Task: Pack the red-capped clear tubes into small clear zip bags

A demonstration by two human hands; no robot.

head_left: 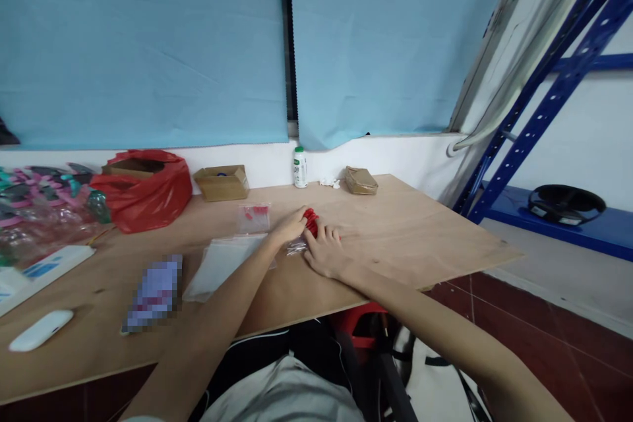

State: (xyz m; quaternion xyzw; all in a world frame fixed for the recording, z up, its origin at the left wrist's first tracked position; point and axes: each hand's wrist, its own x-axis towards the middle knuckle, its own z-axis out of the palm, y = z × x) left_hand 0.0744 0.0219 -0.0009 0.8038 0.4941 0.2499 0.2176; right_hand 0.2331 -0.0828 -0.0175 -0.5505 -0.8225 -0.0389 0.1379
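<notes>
Both my hands meet over the middle of the plywood table [420, 231]. My left hand [287, 227] is pinched on a small pile of red pieces [311, 220]. My right hand [324, 252] lies beside it with fingers curled around the same red pile, the fingertips partly hidden. A small clear bag [297, 248] lies just under the hands. A clear zip bag with red pieces inside [254, 217] lies behind my left hand. A stack of empty clear bags [220, 265] sits under my left forearm.
A red plastic bag around a carton [143, 188], a small cardboard box [221, 182], a white bottle [299, 167] and a brown packet [361, 180] line the back wall. Packaged items [42, 208] crowd the left. A white device [40, 330] lies front left. Blue shelving [544, 86] stands right.
</notes>
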